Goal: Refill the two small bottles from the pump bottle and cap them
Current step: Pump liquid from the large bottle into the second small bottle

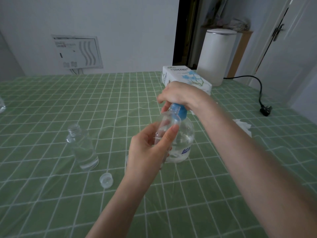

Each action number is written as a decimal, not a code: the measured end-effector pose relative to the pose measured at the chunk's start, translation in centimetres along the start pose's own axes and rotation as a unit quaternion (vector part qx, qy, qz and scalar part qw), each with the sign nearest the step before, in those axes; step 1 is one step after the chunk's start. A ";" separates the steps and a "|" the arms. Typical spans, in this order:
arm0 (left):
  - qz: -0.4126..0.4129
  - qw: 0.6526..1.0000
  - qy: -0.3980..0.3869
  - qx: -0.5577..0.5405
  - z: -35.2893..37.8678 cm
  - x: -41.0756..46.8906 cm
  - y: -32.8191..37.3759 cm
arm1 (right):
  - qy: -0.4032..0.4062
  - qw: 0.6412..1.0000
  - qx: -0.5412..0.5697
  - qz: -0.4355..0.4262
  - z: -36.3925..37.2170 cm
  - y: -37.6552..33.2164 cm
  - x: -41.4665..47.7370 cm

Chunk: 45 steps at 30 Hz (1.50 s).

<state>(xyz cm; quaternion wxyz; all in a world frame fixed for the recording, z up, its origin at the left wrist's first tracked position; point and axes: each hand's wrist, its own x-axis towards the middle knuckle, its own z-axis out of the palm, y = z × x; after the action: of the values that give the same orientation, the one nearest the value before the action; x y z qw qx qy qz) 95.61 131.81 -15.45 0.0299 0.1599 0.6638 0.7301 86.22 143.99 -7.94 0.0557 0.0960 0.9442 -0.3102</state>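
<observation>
My left hand (147,148) grips a small clear bottle (167,129), tilted with its open neck up against the blue pump head. The pump bottle (184,134), clear with a blue collar, stands on the green checked cloth right behind it. My right hand (180,95) rests on top of the pump, fingers curled over it and hiding the nozzle. A second small clear bottle (82,146) stands uncapped to the left, with some clear liquid in it. A clear cap (106,180) lies on the cloth in front of that bottle.
A tissue box (187,76) and a white cylindrical appliance (216,55) stand at the back right. A black cord with plug (265,110) and crumpled tissue (243,126) lie to the right. A clear object (2,105) shows at the left edge.
</observation>
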 end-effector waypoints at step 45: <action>0.004 1.000 0.003 0.002 0.1 -0.1 0.2 | 0.001 1.000 0.010 -0.021 0.0 0.3 0.0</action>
<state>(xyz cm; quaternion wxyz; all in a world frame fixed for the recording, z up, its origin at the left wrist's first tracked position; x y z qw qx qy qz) 95.72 131.90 -15.29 0.0249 0.1605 0.6646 0.7293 86.29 144.22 -8.09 0.0474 0.0773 0.9428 -0.3208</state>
